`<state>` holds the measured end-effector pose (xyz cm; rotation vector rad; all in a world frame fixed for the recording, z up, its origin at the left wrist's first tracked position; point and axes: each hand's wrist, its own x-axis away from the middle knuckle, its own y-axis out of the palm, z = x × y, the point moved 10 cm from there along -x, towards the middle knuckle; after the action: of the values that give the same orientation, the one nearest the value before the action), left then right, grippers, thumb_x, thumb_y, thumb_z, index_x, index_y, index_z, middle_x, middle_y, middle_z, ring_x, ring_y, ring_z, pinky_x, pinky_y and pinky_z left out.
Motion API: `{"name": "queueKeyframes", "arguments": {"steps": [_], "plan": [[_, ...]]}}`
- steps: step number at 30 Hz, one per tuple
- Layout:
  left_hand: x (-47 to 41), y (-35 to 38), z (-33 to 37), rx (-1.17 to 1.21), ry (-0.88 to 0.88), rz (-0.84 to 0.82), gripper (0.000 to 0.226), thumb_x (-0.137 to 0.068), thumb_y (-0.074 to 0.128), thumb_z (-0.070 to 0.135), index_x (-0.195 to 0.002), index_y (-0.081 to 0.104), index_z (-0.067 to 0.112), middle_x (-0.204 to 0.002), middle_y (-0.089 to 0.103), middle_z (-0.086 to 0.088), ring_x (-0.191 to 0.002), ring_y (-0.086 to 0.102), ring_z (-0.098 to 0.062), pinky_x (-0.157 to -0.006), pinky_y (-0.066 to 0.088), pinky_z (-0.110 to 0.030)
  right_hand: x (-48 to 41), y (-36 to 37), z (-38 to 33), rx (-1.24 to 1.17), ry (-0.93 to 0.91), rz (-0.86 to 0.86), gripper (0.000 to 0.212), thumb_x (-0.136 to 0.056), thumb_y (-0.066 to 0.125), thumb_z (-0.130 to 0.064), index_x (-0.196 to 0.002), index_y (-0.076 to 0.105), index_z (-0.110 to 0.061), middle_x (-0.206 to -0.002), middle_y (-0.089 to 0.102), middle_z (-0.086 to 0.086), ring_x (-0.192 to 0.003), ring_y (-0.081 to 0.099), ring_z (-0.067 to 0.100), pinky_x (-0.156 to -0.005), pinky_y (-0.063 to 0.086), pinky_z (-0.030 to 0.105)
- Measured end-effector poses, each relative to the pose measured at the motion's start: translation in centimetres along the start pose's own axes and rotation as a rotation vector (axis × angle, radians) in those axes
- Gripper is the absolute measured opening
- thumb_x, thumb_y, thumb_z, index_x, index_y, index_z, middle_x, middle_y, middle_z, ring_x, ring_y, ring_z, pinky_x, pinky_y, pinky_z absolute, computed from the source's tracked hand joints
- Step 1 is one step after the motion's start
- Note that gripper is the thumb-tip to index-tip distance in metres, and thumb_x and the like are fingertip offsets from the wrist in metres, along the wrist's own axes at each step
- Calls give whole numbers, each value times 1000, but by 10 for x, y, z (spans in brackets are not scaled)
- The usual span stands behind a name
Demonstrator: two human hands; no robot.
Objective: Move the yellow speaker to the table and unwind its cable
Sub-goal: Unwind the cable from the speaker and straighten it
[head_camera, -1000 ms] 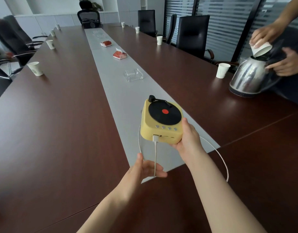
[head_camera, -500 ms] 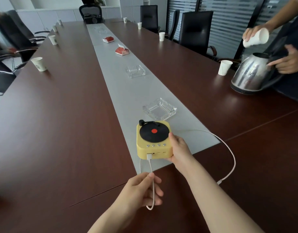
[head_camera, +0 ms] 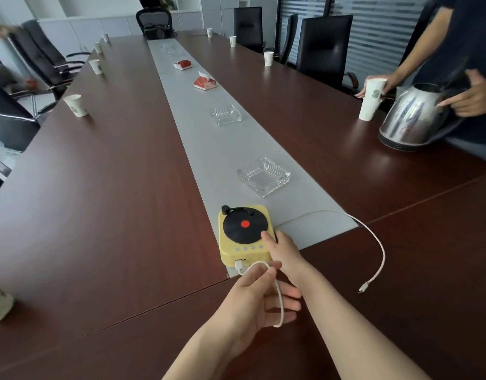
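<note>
Placement appears complete: the yellow speaker (head_camera: 243, 234) stands flat on the table (head_camera: 99, 187), on the near end of the grey runner (head_camera: 209, 149). The right hand (head_camera: 283, 250) grips its right side, thumb on the black disc. The left hand (head_camera: 253, 297), just off the runner's near edge, curls its fingers round a loop of the white cable (head_camera: 373, 237) beside the plugged-in end. The rest of the cable arcs past the runner's near right corner, its free plug (head_camera: 364, 288) lying on the wood. Remaining work, as judged: release that last loop and lay it straight.
</note>
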<state>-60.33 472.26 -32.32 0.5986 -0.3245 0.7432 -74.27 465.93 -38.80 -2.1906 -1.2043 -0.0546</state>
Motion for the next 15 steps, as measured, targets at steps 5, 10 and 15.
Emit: {"name": "queueKeyframes", "arguments": {"steps": [5,10,15], "plan": [[-5,1,1,16,12,33,22,-99,39,22,-112,53,11,-72,71,-8,-62,67,-21,-79,54,-48,2,-28,7,177,-103,96,34,-97,37,-36,-103,63,-13,-111,60,18,-113,53,35,-91,39,38],[-7,1,-8,-4,11,47,22,-99,40,24,-112,53,11,-69,71,-8,-60,66,-21,-77,53,-45,16,-119,43,569,-20,496,53,-92,47,-23,-142,39,-8,-150,39,10,-137,33,30,-104,35,40],[-11,1,-15,-7,11,57,25,-99,39,27,-113,54,12,-69,70,-8,-59,65,-21,-74,53,-42,30,-179,109,586,277,576,60,-94,50,-28,-144,31,-1,-147,38,20,-130,37,39,-98,39,48]]}}
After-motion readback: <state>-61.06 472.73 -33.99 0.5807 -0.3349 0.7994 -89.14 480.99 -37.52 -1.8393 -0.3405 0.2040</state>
